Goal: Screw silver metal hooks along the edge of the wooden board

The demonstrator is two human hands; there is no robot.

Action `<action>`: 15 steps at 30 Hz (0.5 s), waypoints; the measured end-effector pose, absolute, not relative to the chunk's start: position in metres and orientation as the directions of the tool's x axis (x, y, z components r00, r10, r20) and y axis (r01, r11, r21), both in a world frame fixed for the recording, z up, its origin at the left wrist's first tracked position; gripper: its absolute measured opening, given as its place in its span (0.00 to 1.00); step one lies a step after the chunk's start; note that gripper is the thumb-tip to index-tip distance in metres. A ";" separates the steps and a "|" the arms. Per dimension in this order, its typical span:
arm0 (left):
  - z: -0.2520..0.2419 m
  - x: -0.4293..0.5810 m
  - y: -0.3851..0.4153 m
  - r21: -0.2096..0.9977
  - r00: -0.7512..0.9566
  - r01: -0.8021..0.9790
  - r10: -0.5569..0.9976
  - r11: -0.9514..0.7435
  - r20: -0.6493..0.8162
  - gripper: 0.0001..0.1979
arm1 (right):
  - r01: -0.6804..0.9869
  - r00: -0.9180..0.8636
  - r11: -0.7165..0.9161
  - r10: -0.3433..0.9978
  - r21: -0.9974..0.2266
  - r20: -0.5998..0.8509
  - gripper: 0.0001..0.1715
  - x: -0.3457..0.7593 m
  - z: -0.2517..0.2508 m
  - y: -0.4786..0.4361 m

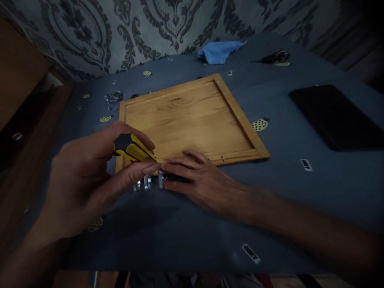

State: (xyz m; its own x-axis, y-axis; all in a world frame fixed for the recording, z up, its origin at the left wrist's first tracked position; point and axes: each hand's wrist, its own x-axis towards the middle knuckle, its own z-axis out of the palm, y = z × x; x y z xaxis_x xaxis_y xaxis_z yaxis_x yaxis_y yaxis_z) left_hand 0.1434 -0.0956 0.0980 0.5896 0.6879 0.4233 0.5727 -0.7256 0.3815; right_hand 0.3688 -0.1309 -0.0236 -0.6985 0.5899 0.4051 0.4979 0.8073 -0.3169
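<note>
A framed wooden panel [186,120] lies on the blue patterned cloth of the table. My left hand [90,172] is closed around a yellow and black screwdriver [135,150], whose tip points down and right toward the panel's near edge. My right hand [204,180] rests at that edge, its fingers against a small metal hinge [161,179] and the wood. Another metal piece [147,182] sticks out from the edge, just left of the hinge. Fingers hide the exact contact of the screwdriver tip.
A black tablet-like object [336,116] lies at the right. Farther back are a blue cloth [220,52] and a dark tool [273,57]. Small metal parts [114,97] sit beyond the panel's left corner. A patterned wall rises behind the table.
</note>
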 end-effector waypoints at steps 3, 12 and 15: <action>0.099 0.141 -0.096 0.401 0.585 0.577 0.703 -0.712 0.406 0.05 | 0.498 -0.709 0.808 0.589 -0.317 0.387 0.17 0.369 -0.023 -0.131; 0.099 0.144 -0.098 0.432 0.609 0.573 0.714 -0.697 0.344 0.04 | 0.510 -0.702 0.810 0.587 -0.291 0.403 0.16 0.369 -0.024 -0.130; 0.098 0.144 -0.097 0.423 0.612 0.577 0.713 -0.699 0.343 0.04 | 0.505 -0.698 0.810 0.587 -0.300 0.410 0.16 0.369 -0.023 -0.130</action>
State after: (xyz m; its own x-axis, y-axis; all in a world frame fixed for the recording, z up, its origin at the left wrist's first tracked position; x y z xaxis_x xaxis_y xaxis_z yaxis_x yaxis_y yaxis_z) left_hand 0.1440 -0.0974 0.0978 0.6120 0.7127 0.3428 0.5766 -0.6988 0.4234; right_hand 0.3689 -0.1300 -0.0228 -0.6982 0.5871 0.4097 0.5047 0.8095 -0.3000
